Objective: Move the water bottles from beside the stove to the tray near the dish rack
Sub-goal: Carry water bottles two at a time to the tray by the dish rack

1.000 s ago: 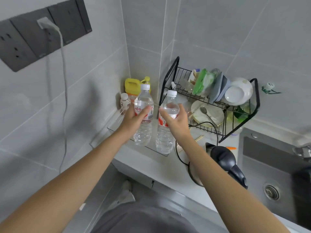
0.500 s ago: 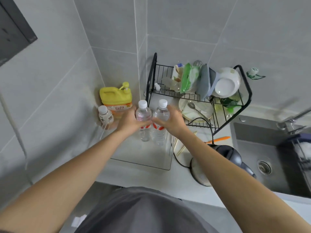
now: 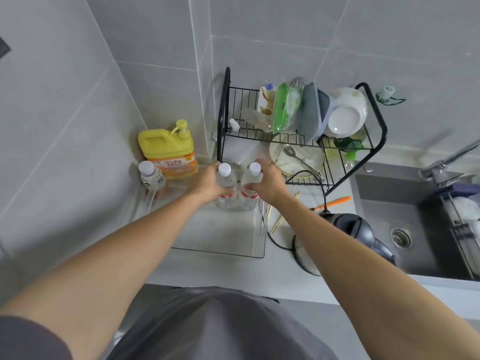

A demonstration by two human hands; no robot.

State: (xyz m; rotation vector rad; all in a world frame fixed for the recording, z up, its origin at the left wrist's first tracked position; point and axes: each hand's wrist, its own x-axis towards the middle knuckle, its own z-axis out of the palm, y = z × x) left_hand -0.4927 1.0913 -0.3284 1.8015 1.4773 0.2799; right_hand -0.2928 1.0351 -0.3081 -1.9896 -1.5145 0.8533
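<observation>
Two water bottles [image 3: 226, 189] of clear, glossy plastic with matt white caps are standing in a transparent plastic tray [image 3: 220, 245], smooth and faintly shining. The dish rack [image 3: 301, 141] at the tabletop's far edge is showing thin black coated metal wire. The yellow jug [image 3: 166, 149] is looking like dull, smooth plastic. The tabletop [image 3: 233, 271] is appearing pale and matt, the sink [image 3: 389, 229] brushed grey metal, and the wall tiles [image 3: 78, 100] are gleaming softly.
</observation>
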